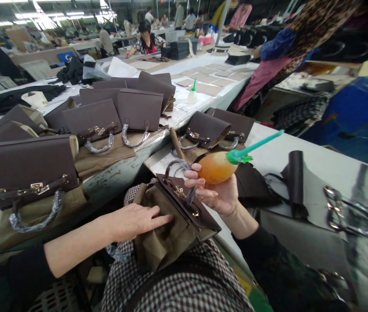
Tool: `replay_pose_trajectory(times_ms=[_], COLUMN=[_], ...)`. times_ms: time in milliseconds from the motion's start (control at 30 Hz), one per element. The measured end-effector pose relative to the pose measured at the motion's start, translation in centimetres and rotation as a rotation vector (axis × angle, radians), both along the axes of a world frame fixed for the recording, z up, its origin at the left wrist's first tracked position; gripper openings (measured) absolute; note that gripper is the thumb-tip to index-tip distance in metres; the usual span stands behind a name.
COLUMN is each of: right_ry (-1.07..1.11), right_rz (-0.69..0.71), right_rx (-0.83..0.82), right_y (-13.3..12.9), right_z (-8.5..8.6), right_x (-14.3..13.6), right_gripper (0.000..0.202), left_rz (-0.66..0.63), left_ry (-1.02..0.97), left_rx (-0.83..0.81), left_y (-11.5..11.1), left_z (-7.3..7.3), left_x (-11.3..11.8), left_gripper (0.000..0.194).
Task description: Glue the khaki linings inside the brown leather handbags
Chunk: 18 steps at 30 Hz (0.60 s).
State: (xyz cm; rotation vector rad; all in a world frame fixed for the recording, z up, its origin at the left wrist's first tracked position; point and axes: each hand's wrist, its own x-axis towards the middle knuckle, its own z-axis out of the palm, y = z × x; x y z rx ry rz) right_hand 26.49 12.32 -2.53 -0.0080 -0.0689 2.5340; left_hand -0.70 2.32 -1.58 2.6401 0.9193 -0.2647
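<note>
On my lap lies a dark brown handbag (203, 220), tilted, with gold-coloured clasp fittings and a plastic-wrapped handle. Its olive-brown lining (159, 249) hangs out towards me. My left hand (140, 222) rests flat on that lining, fingers stretched out and holding nothing. Above the bag, my right hand (224, 197) is wrapped round a squeeze bottle (216, 168) of orange-yellow liquid. The bottle lies nearly sideways, its long green nozzle (262, 144) pointing up to the right, away from the bag.
Several similar brown bags (140, 110) crowd the left table, some with wrapped handles over its edge. A smaller white bottle (191, 95) with a green tip stands behind them. More bag parts (296, 184) lie on the right table. A co-worker's sleeved arm (278, 43) reaches in at upper right.
</note>
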Motion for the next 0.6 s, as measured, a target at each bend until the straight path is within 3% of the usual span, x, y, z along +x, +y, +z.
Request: replay_pose_trajectory(times_ms=[133, 233, 300, 400, 533, 600], right_ry=[-0.006, -0.028, -0.023, 0.046, 0.120, 0.113], right_rz=[0.003, 0.009, 0.010, 0.034, 0.122, 0.172], right_rx=[0.005, -0.013, -0.027, -0.032, 0.002, 0.010], right_y=[0.2, 0.4, 0.5, 0.7, 0.6, 0.5], right_z=[-0.3, -0.2, 0.2, 1.4, 2.7, 2.4], right_x=[0.1, 0.1, -0.1, -1.1, -3.9, -5.7], right_gripper=[0.046, 0.048, 0.047, 0.043, 0.045, 0.049], left_rz=[0.067, 0.207, 0.339, 0.567, 0.959, 0.971], left_ry=[0.068, -0.040, -0.281, -0.632, -0.782, -0.794], left_rx=[0.130, 0.181, 0.155, -0.087, -0.573, -0.699], left_y=[0.5, 0.6, 0.0, -2.1, -5.7, -7.1], left_z=[-1.4, -0.8, 0.5, 3.1, 6.6, 7.7], left_x=[-0.2, -1.2, -2.0, -2.4, -0.9, -0.1], left_gripper=[0.023, 0.016, 0.016, 0.024, 0.031, 0.023])
